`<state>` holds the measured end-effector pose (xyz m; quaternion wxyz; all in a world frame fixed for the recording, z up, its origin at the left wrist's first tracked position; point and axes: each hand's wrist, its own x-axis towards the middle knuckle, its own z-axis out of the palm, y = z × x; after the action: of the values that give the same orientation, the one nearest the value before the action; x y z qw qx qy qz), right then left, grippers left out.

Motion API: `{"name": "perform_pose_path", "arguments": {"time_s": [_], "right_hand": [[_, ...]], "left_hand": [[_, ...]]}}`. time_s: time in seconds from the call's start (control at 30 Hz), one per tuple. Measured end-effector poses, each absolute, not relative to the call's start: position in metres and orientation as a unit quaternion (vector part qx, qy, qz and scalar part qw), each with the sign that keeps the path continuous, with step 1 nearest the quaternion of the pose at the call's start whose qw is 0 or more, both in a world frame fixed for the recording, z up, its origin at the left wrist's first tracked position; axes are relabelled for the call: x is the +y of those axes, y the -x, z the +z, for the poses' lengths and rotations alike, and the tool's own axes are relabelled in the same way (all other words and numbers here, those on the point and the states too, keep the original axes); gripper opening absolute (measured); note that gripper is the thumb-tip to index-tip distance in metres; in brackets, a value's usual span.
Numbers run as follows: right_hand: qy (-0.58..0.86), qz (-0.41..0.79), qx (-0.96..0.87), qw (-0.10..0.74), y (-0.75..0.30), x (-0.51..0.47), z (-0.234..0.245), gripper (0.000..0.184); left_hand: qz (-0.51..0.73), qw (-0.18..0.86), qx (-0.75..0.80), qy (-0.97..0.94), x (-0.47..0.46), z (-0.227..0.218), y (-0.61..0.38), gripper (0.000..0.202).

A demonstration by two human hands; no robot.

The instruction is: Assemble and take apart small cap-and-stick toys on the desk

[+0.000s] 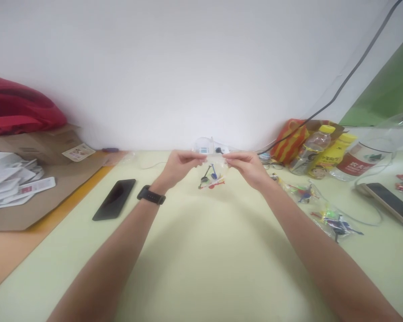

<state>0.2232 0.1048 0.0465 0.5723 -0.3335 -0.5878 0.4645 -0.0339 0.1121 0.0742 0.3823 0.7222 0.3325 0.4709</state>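
Both of my hands are raised over the pale yellow table (201, 250), holding a small clear plastic bag (212, 172) by its top edge. My left hand (177, 167), with a black watch on the wrist, pinches the left corner. My right hand (246, 167) pinches the right corner. Inside the bag hang several small coloured plastic pieces: red, blue, black and green. The bag hangs just above the table.
A black phone (114, 199) lies left of my left arm. Cardboard (50, 179) with white packets (10, 183) and a red bag (16, 107) sits at far left. At right lie filled clear bags (336, 221), bottles (314, 150), another phone (391, 203) and a cable.
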Motion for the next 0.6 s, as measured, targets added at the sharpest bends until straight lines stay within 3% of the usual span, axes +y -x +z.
{"name": "perform_pose_path", "arguments": {"time_s": [0.33,0.6], "right_hand": [[0.323,0.434,-0.613,0.576,-0.222,0.098,0.055,0.018],[0.346,0.401,-0.625,0.573,-0.222,0.091,0.064,0.041]], "left_hand": [[0.506,0.391,0.347,-0.686,0.114,0.069,0.029,0.017],[0.501,0.388,0.340,-0.694,0.106,0.071,0.025,0.032]]}}
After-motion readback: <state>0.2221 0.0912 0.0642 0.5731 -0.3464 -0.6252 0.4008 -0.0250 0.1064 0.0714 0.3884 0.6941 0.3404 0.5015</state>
